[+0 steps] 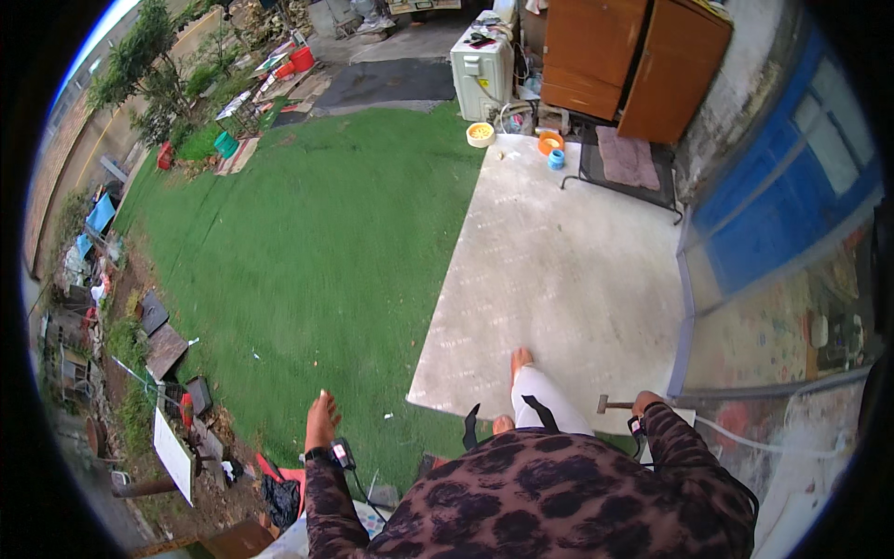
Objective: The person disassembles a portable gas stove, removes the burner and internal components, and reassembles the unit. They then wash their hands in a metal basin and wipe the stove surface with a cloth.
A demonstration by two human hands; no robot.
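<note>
My left hand [321,424] hangs over the green turf at the lower left, holding nothing, its fingers loosely stretched out. At the lower right, my right hand [645,402] is closed round the handle of a hammer [606,404], whose head points left over the pale mat's near edge. Part of the handle is hidden in my fist. Both wrists carry a small strapped device with a cable. Between my hands, my bare foot [521,358] stands on the pale mat [559,270].
Green artificial turf [326,233] spreads to the left. Beyond the mat are a yellow-and-white bowl [480,135], an orange basin [550,143], a blue jar [556,159] and a low black rack [643,177]. A blue door [773,205] borders the right side; boards and rubble lie far left.
</note>
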